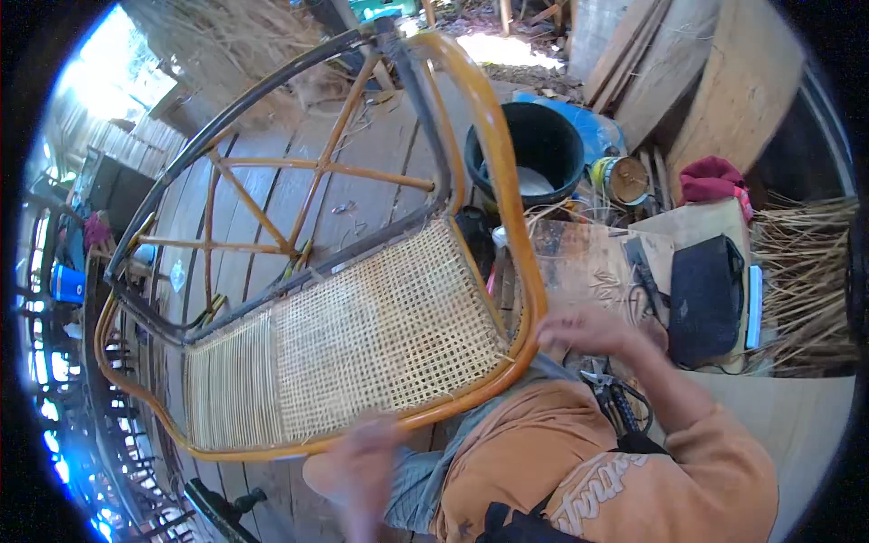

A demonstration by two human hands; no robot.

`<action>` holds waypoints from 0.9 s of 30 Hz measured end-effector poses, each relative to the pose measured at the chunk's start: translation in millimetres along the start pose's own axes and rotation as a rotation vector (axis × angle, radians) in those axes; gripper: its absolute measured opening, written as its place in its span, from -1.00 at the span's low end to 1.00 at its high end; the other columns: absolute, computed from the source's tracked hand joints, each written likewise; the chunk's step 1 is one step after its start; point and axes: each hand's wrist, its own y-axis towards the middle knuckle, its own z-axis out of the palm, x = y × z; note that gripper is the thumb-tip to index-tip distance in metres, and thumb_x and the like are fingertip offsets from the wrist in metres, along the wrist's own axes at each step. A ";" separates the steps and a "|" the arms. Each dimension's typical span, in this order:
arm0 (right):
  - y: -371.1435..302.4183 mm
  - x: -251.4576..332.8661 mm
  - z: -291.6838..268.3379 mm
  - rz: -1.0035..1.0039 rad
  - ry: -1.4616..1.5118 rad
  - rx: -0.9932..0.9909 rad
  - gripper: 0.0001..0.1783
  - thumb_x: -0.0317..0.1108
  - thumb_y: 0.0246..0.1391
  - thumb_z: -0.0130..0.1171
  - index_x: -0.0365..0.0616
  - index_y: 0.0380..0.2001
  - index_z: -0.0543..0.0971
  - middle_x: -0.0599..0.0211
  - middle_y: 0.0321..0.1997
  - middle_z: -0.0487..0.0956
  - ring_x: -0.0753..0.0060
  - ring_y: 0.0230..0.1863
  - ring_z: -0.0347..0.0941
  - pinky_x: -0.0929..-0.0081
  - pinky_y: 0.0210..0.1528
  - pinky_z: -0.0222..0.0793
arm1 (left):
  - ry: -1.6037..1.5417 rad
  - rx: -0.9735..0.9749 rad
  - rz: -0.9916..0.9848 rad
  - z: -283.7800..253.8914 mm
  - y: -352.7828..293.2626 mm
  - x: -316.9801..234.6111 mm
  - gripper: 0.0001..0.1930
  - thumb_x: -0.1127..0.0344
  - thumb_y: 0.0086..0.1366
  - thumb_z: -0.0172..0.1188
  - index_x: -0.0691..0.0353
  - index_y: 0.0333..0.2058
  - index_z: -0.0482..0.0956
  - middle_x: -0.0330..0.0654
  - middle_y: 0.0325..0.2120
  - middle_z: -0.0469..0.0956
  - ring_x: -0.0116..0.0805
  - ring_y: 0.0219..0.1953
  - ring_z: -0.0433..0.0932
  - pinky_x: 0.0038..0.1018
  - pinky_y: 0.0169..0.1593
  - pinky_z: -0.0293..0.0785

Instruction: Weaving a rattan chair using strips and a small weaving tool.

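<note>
Flanking rattan rim (pixel 532 290), hands (pixel 367 457) (pixel 587 329) well apart

The frame (pixel 518 217) is smooth varnished cane with a glossy sheen; its panel (pixel 380 312) is a rougher, matt cane weave. The floor (pixel 380 201) is dull wooden planking, the shirt (pixel 701 489) soft matt cloth, the bucket (pixel 568 149) smooth plastic. The can (pixel 625 183), small in this view, seems to be metal, its top dull and stained.

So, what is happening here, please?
The person's right hand is beside the right side of a curved orange-brown rattan frame; the left hand, blurred, is at its lower edge. Whether either touches is unclear. The frame holds a pale cane panel, cross-woven except at its left end, where strands look parallel.
</note>
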 end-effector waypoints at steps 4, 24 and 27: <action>24.3 13.0 95.8 -0.054 0.550 0.075 -0.75 -0.27 0.12 0.05 -0.25 -0.27 0.52 0.45 -0.48 0.52 0.58 -0.41 0.43 0.59 -0.32 0.34 | -0.200 0.263 -0.052 92.6 1.4 13.6 -0.78 0.25 0.22 0.09 0.27 -0.25 0.53 0.01 -0.47 0.53 -0.25 -0.39 0.52 -0.46 -0.24 0.41; 344.0 -51.5 98.2 0.438 0.657 -0.370 -0.92 -0.45 0.11 -0.02 -0.19 -0.44 0.44 0.28 -0.57 0.48 0.49 -0.63 0.43 0.51 -0.71 0.34 | 0.804 -0.106 -0.458 -101.8 -13.6 247.1 -0.77 0.15 0.18 0.03 0.19 -0.40 0.48 0.02 -0.49 0.52 0.03 -0.39 0.51 -0.16 -0.32 0.40; 353.3 -63.4 93.2 0.491 0.678 -0.364 -0.93 -0.48 0.11 -0.05 -0.16 -0.44 0.41 0.23 -0.61 0.46 0.43 -0.65 0.42 0.50 -0.74 0.31 | 0.776 0.065 -0.647 -108.3 -17.0 259.1 -0.75 0.11 0.16 0.04 0.19 -0.42 0.49 0.02 -0.48 0.53 0.02 -0.37 0.52 -0.15 -0.32 0.41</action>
